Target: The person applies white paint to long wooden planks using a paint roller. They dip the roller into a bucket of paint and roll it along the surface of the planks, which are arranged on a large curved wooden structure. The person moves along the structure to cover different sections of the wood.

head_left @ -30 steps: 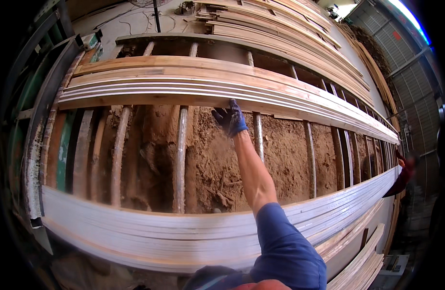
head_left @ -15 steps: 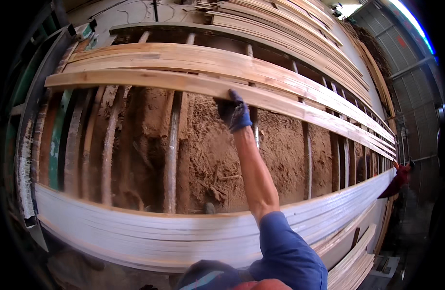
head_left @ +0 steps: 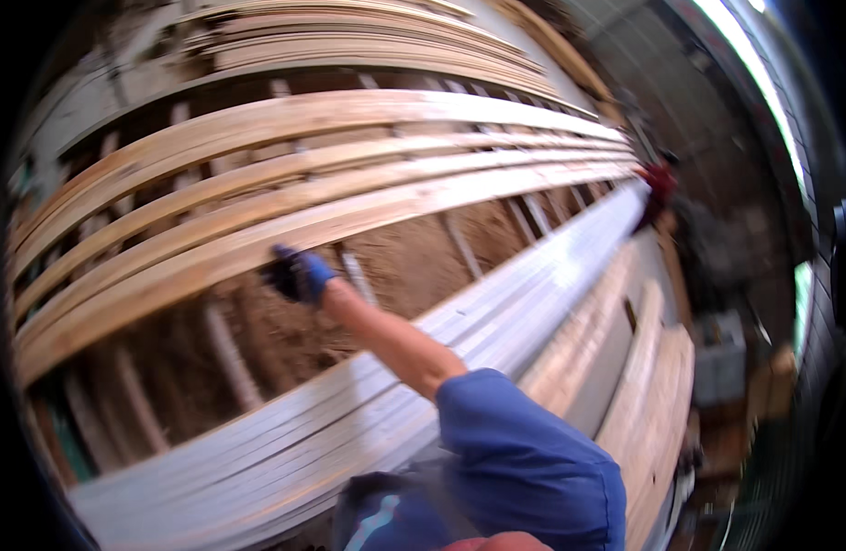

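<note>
My right hand (head_left: 299,275), in a dark and blue work glove, is at the near edge of a long pale wooden board (head_left: 193,262). Its thumb lies over the edge and the fingers are closed below, partly hidden and blurred. Beyond this board run several more long wooden boards (head_left: 349,110), with gaps between them, across a rack of metal bars (head_left: 228,354). My left hand is out of sight. At the far right end of the boards, another person's red-gloved hand (head_left: 659,188) is near the board ends.
A stack of white-faced boards (head_left: 285,436) lies along the near side, between me and the rack. Sawdust (head_left: 409,253) covers the ground under the bars. More timber is piled at the back (head_left: 368,46) and at the right (head_left: 645,422).
My view has turned, so the boards now slant down to the left. The nearer boards, close together before, now have gaps between them. My right hand remains at the nearest board's edge.
</note>
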`<state>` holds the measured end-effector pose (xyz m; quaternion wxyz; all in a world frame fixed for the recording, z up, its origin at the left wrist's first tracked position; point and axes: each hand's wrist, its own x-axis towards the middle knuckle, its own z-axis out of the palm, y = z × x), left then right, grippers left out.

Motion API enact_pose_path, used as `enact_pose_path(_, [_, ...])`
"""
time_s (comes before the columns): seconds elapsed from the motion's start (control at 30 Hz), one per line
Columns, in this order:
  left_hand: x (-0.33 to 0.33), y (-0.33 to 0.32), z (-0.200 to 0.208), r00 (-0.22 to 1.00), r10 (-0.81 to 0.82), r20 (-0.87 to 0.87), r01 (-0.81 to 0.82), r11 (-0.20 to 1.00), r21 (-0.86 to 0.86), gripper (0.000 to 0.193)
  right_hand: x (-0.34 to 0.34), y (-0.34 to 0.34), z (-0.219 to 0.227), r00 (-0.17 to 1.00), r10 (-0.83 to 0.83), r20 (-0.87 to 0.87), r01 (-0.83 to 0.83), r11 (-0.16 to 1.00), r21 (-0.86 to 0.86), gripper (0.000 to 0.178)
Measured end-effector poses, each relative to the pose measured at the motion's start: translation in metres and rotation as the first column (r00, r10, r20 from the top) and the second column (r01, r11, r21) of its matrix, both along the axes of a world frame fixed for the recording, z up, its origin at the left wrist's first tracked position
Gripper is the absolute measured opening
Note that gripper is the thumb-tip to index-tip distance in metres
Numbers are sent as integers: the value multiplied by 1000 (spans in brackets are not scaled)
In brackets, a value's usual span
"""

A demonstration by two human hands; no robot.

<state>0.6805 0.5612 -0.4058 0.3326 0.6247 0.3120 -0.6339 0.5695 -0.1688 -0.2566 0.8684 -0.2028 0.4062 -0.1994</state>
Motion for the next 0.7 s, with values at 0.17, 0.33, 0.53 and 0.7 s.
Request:
enact_pose_path(0.17, [27, -35, -23, 994, -104, 20, 104, 994, -11, 37, -48, 75, 50, 978, -24, -206, 42, 995, 85, 26])
enact_pose_path(0.33, [45, -56, -17, 990, -134, 43, 134, 991, -7, 39, -3, 13, 10, 935, -351, -52, 355, 920, 166, 18])
enact_pose_path(0.53, [63, -50, -15, 994, -100, 52, 100, 995, 0, 41, 24, -148, -36, 918, -300, 259, 293, 954, 65, 22])
enact_pose_path(0.7, [-59, 86, 66, 875, 385, 295, -68, 699, -712, 43, 5, -179, 11, 897, 286, -338, -430, 741, -515, 27])
